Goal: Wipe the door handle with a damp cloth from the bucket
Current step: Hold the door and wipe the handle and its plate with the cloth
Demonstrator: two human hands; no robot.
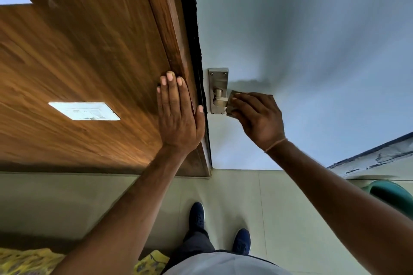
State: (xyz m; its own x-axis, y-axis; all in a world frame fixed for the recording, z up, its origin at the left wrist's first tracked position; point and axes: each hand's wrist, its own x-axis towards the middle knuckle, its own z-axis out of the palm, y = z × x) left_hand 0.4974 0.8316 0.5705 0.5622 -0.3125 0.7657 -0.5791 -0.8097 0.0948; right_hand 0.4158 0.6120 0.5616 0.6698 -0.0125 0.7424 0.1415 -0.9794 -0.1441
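Note:
A metal door handle (218, 95) on a steel backplate sits on the pale blue-grey door (312, 51), just right of the door's edge. My right hand (257, 116) is closed around a small brownish cloth (231, 105) and presses it against the handle's lever, which the cloth and fingers mostly hide. My left hand (178, 114) lies flat, fingers spread, on the wooden frame panel (89, 62) left of the door. A green bucket (391, 194) shows partly at the right edge, behind my right forearm.
A white switch plate (85, 111) is set in the wooden panel at left. My two dark blue shoes (196, 216) stand on pale floor tiles below the door. Yellow patterned fabric (26, 261) lies at the bottom left.

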